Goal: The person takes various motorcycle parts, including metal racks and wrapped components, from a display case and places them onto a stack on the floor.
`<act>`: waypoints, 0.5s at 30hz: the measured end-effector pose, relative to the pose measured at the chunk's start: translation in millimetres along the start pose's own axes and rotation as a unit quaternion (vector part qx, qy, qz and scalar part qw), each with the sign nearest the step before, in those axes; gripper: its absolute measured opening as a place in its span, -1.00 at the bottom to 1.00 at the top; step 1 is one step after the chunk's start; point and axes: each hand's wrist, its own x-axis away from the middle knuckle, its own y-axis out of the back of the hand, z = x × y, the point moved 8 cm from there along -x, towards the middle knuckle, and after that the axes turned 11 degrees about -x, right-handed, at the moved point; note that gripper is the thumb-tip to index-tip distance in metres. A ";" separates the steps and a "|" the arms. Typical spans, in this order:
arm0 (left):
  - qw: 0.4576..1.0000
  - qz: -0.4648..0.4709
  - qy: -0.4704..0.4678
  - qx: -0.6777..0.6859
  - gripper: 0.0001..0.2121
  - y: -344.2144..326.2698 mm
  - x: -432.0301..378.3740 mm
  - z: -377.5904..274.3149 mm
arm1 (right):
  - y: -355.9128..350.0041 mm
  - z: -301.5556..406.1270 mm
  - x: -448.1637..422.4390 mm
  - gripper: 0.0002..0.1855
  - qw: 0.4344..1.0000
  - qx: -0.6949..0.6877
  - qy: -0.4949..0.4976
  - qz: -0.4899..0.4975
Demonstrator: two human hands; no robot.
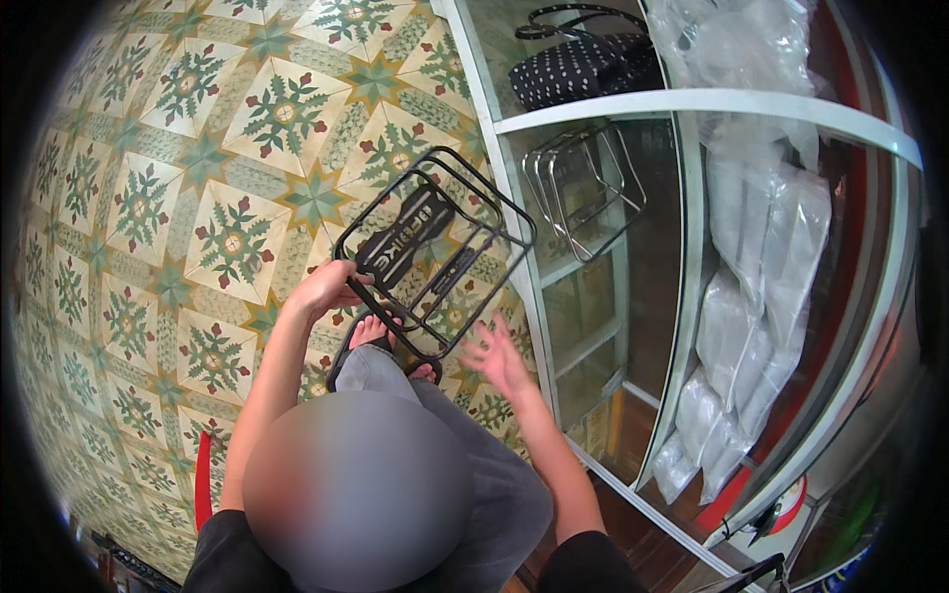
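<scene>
A black metal wire rack with a flat slotted plate (434,252), which bears writing, is held up in front of me over the floor. My left hand (330,289) grips its near left corner, thumb on the frame. Just off the rack's near right corner, my right hand (495,356) is raised with fingers spread and slightly blurred, holding nothing. Behind the glass to the right stands a chrome wire rack (586,189) of similar shape.
A white-framed glass cabinet (511,222) runs along the right. Inside are a black polka-dot bag (578,70) and plastic-wrapped items (749,311). My sandalled foot (371,331) is on the patterned tile floor (222,237). A red strip (203,482) lies at lower left.
</scene>
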 end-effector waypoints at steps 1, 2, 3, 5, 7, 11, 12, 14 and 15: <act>0.999 0.018 0.019 -0.031 -0.62 -9.8 2.7 -5.1 | -6.6 -10.3 11.9 -0.15 0.998 -0.049 -0.004 0.025; 0.997 0.038 0.026 -0.063 -0.63 -20.2 1.3 -5.3 | -12.7 -18.6 23.9 -0.16 0.994 -0.099 -0.007 0.050; 0.992 0.028 0.057 -0.113 -0.63 -34.2 10.0 -10.1 | -19.7 -21.6 34.6 -0.16 0.986 -0.149 -0.008 0.076; 0.988 0.074 0.009 -0.139 -0.65 -61.9 -4.5 5.5 | -11.8 -25.0 45.6 -0.24 0.988 -0.150 0.012 0.040; 0.987 0.079 0.048 -0.130 -0.74 -95.3 12.7 8.4 | 8.0 -27.0 56.2 -0.30 0.994 -0.108 0.019 -0.021; 0.900 0.061 -0.062 -0.427 -0.77 -150.7 15.5 16.0 | 47.1 -38.6 89.3 -0.31 0.967 -0.254 0.011 -0.001; 0.913 0.052 0.022 -0.403 -0.76 -163.7 26.1 6.9 | 54.5 -39.4 104.5 -0.31 0.957 -0.285 0.048 -0.022; 0.972 0.114 0.086 -0.186 -0.77 -198.4 15.0 27.9 | 52.7 -50.5 129.6 -0.28 0.936 -0.339 0.092 0.011; 0.978 0.126 0.091 -0.139 -0.78 -216.4 1.2 38.8 | 47.6 -58.4 138.3 -0.25 0.931 -0.343 0.120 0.036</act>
